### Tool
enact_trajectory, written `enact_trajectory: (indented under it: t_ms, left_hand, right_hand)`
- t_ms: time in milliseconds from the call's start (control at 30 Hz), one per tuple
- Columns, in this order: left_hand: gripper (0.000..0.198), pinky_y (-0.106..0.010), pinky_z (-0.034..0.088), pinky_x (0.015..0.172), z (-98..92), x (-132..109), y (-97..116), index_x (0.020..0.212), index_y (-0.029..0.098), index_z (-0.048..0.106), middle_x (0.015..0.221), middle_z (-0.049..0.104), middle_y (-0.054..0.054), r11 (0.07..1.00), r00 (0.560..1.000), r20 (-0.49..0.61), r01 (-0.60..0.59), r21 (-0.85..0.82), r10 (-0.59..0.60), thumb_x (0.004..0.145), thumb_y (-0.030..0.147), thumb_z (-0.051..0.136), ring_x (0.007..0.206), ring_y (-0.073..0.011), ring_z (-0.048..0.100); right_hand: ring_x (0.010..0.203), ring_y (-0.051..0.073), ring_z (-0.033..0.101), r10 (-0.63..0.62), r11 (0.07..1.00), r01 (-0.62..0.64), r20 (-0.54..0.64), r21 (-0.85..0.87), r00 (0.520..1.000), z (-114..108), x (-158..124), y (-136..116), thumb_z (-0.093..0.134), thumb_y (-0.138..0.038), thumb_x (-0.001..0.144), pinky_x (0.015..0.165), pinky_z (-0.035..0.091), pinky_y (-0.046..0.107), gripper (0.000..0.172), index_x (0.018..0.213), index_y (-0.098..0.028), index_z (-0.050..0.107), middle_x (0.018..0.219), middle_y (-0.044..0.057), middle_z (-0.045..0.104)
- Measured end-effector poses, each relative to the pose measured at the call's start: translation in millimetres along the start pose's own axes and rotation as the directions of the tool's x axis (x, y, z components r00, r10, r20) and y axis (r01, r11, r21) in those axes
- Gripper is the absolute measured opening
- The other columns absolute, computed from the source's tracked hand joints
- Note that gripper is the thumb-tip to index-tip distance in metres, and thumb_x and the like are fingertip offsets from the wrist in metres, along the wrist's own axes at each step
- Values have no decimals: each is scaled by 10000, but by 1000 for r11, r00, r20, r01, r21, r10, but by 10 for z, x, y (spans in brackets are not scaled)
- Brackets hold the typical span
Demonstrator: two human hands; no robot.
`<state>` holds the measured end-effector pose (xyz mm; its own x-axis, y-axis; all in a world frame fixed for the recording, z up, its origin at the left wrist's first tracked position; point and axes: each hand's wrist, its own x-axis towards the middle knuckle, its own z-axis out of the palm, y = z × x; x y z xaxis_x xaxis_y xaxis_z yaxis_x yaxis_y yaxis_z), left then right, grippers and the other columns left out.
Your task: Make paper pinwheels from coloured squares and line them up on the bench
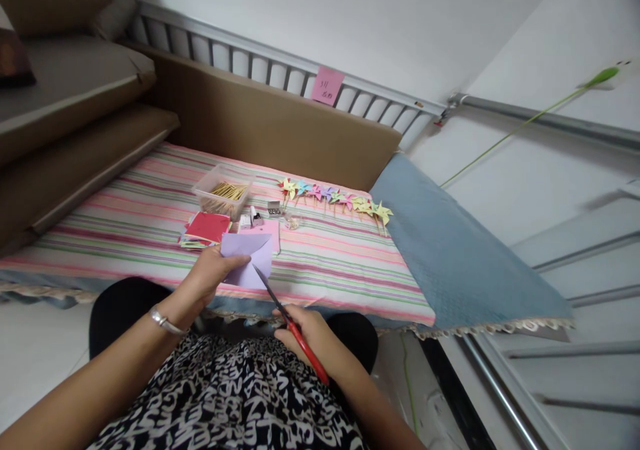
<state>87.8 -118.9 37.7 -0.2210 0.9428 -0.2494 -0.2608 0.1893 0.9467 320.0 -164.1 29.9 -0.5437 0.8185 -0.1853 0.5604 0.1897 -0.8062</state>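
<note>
The left hand (pixel 213 277) pinches a folded lilac paper sheet (pixel 250 260) above the striped bed's (pixel 325 263) near edge; the right hand (pixel 307 333) grips red-handled scissors (pixel 293 327), blade tip touching the paper.

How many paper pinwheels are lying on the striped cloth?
About 9 pinwheels, in one row along the far side of the striped cloth, from near the clear box to the blue cloth. They overlap, so the count may be off.
</note>
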Motion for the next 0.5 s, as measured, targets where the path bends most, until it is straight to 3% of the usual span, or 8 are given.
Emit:
enact_trajectory:
  t_ms: [133, 267, 367, 433, 500]
  left_hand:
    - [453, -341, 495, 665, -76, 75, -25, 858, 116, 720, 796, 740, -94, 999, 999, -46, 26, -30, -27, 440, 255, 828, 710, -251, 662]
    - [459, -344, 505, 689, -182, 160, -44, 846, 122, 710, 795, 740, -86, 994, 995, -80, 43, -102, -51, 416, 225, 836, 708, -241, 668]
    - [463, -346, 507, 704, -234, 197, -55, 845, 107, 703, 771, 737, -85, 988, 997, -26, 74, -133, -78, 410, 200, 834, 704, -239, 671]
    - [459, -341, 504, 703, -249, 210, -65, 851, 100, 701, 754, 735, -82, 986, 996, 8, 90, -143, -89, 419, 181, 830, 694, -232, 669]
    - [444, -332, 500, 700, -252, 217, -71, 854, 101, 702, 752, 736, -78, 985, 996, 28, 89, -148, -85, 433, 171, 825, 686, -222, 666]
  right_hand:
    - [684, 154, 594, -37, 998, 42, 126, -37, 991, -77, -77, 105, 447, -183, 862, 699, 462, 258, 336, 1165, -219, 589, 770, 12, 657]
    - [940, 201, 614, -24, 988, 41, 112, -151, 993, -273, -37, 431, 520, -147, 779, 845, 453, 289, 459, 1232, -205, 556, 1089, 74, 666]
    - [978, 213, 621, 112, 945, -127, -66, -301, 991, -504, 164, 814, 515, -178, 790, 857, 448, 287, 432, 1219, -181, 566, 1122, 93, 667]
    - [976, 213, 632, 251, 851, -348, -277, -394, 927, -668, 358, 1063, 506, -188, 804, 836, 445, 273, 404, 1202, -191, 576, 1088, 83, 685]
    - [1008, 237, 626, 299, 799, -453, -392, -396, 870, -817, 561, 1261, 490, -203, 822, 838, 439, 294, 429, 1246, -156, 541, 1119, 126, 669]
